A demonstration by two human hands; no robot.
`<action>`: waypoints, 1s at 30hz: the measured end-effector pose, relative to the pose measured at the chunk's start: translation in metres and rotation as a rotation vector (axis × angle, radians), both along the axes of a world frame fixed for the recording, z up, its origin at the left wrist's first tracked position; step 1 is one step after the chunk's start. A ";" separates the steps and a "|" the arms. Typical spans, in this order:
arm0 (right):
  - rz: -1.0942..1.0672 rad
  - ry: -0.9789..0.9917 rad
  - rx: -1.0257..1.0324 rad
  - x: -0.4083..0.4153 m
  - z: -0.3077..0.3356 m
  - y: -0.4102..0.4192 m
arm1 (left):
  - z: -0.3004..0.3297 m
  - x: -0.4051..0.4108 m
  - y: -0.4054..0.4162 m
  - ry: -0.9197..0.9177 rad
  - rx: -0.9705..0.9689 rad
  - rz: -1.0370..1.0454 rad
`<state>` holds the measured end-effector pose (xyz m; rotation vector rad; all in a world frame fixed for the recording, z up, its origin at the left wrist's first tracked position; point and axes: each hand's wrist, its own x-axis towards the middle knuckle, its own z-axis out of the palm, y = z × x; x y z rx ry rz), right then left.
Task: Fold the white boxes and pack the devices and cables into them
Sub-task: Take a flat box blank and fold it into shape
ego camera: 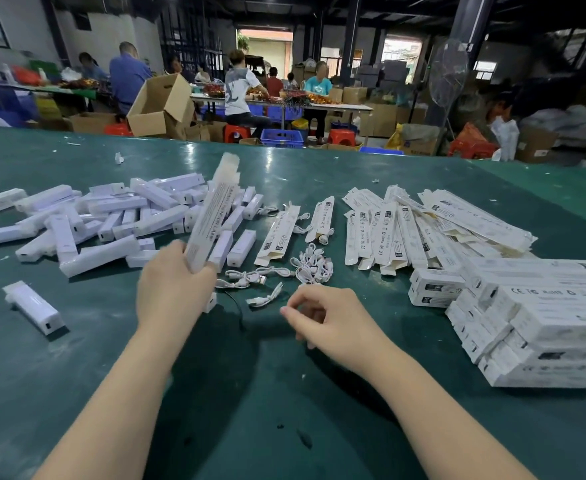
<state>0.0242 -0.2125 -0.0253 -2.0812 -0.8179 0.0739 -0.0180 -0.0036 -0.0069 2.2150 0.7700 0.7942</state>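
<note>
My left hand (174,285) grips the lower end of a long white box (212,216), held upright and tilted away, its top flap open and blurred. My right hand (322,318) hovers just above the green table (267,393) with fingers curled, near a loose white cable (265,299); whether it pinches anything is unclear. More coiled white cables (310,265) lie just beyond it. White devices (111,220) are heaped to the left. Flat unfolded boxes (388,233) lie spread at the centre right.
Packed white boxes (544,320) are stacked at the right edge. One single device (35,306) lies apart at the near left. Beyond the table's far edge, several people sit at other tables among cardboard cartons (160,105) and a standing fan (447,74).
</note>
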 end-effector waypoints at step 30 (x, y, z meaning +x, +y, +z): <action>-0.236 0.894 1.199 0.016 0.043 -0.034 | -0.008 0.001 -0.037 0.102 -0.342 -0.675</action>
